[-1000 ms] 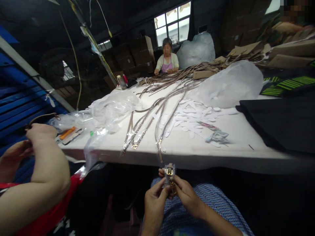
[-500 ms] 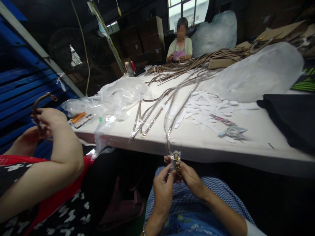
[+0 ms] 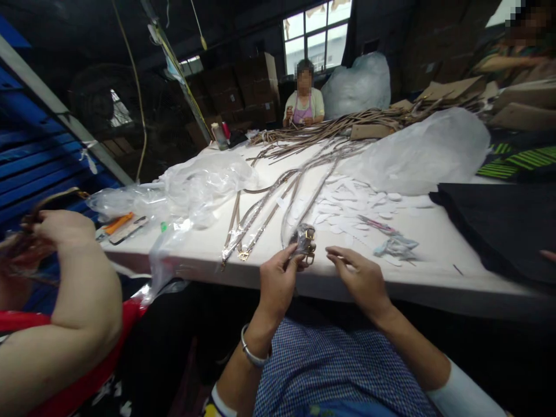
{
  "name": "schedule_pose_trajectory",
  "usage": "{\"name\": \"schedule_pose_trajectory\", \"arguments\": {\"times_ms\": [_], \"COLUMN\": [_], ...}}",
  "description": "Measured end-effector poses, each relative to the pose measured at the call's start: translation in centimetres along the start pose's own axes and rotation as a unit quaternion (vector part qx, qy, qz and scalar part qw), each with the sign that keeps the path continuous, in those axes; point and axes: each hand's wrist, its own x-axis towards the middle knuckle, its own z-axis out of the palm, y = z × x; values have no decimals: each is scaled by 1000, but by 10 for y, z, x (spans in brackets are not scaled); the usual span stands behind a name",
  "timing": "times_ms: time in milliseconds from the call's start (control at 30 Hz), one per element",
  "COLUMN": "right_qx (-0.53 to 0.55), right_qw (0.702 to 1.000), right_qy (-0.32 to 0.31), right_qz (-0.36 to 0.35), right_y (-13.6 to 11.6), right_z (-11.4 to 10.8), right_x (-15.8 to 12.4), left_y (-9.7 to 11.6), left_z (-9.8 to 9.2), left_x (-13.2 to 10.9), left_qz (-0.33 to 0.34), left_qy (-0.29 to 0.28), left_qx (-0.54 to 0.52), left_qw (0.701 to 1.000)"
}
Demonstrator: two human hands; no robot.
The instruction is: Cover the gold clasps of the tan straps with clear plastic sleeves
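Observation:
My left hand [image 3: 277, 281] pinches the end of a brown strap with gold buckles [image 3: 306, 238], partly wrapped in clear film, just above the table's front edge. The rest of this strap runs back over the white tabletop [image 3: 243, 284]. To its right, my right hand [image 3: 360, 279] is off the strap; its thumb and forefinger are slightly apart and I see nothing between them. More film-wrapped straps [image 3: 260, 226] lie to the left of my hands, their gold hardware near the edge.
White paper-like pieces [image 3: 343, 202] and pink-handled snips [image 3: 376, 224] lie right of centre. Clear plastic bags [image 3: 204, 179], a strap pile [image 3: 321, 127] and black cloth [image 3: 486, 223] cover other parts. A co-worker's arm [image 3: 87, 284] is close at left; another person [image 3: 304, 104] sits opposite.
Both hands have risen from my lap toward the table edge. My right hand has let go of the buckle end and moved right. The view has shifted.

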Motion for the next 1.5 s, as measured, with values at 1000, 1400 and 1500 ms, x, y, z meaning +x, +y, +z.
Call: {"name": "schedule_pose_trajectory", "arguments": {"times_ms": [1000,1400,1500], "right_qx": [-377,-230,-155], "right_qw": [917,970,984], "right_qy": [-129,52,59], "right_qz": [32,62,65], "right_y": [62,53,53], "right_z": [-56,-75,-71], "right_x": [80,105,100], "left_y": [-25,-28,-22], "left_z": [17,17,18], "left_x": [62,77,82], "left_qz": [0,-56,-81], "left_qy": [-139,-120,-118], "left_qx": [213,88,19], "left_qw": [967,987,990]}}
